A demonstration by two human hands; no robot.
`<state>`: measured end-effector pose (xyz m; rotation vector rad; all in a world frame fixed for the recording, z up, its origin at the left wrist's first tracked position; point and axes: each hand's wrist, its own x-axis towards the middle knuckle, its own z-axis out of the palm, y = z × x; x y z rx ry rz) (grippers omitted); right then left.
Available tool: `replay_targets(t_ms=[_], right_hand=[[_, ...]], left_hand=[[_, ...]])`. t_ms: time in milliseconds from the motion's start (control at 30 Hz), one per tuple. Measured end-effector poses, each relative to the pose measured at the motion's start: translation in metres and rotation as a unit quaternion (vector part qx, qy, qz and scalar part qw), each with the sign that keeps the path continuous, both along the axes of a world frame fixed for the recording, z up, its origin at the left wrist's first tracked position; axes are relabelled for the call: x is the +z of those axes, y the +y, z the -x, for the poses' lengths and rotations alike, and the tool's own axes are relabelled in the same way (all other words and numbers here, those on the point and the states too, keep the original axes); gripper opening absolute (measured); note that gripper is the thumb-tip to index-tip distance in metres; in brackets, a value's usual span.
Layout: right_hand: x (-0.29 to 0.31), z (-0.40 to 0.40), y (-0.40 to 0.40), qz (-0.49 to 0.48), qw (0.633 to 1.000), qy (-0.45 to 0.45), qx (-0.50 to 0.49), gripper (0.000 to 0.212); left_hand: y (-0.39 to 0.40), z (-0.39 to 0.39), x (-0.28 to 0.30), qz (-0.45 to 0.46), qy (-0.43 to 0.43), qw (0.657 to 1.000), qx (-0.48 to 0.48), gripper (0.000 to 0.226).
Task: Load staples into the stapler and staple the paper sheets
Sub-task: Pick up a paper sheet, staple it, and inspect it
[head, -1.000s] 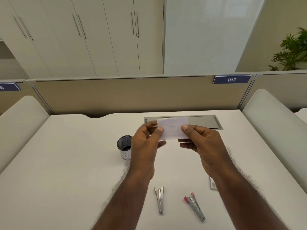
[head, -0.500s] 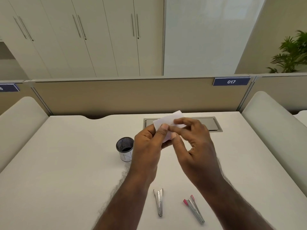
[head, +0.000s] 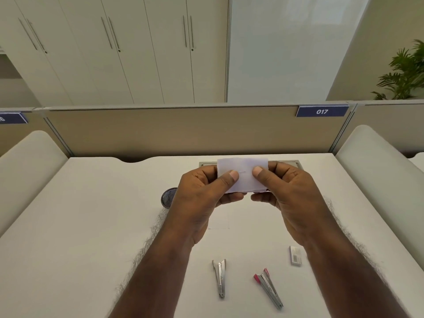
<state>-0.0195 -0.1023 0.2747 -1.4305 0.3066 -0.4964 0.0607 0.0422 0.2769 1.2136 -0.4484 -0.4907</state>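
Observation:
Small white paper sheets (head: 243,166) are held up above the desk's middle, flat toward me, with a thin staple line showing between the thumbs. My left hand (head: 204,198) pinches their left side and my right hand (head: 289,196) pinches their right side. On the desk near me lie a silver stapler (head: 219,277) and a second stapler with pink tips (head: 267,286), both untouched. A small white staple box (head: 295,255) lies to the right of them, beside my right forearm.
A dark mesh pen cup (head: 168,198) stands left of my left hand, partly hidden by it. A grey cable hatch (head: 291,162) is set in the white desk (head: 80,226) behind the paper. A beige partition (head: 160,131) closes the far edge.
The paper, tilted and bunched between the fingers half a second ago, is now held flat and spread again, with both thumbs on its front. The staplers have not moved.

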Motion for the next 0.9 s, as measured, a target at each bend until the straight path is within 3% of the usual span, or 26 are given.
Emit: replay_targets(t_ms=[567,667,900], right_hand=[[-0.001,0.002,0.005,0.106,0.994,0.015,0.001,0.015],[-0.005,0.002,0.005,0.092,0.996,0.015,0.007,0.008],[-0.017,0.006,0.005,0.036,0.999,-0.002,0.026,0.020]], left_hand=[[-0.004,0.006,-0.010,-0.029,-0.015,0.999,0.012,0.014],[-0.005,0.007,-0.015,-0.035,-0.033,0.999,0.026,0.012],[-0.008,0.004,-0.027,-0.053,-0.046,0.995,0.074,0.010]])
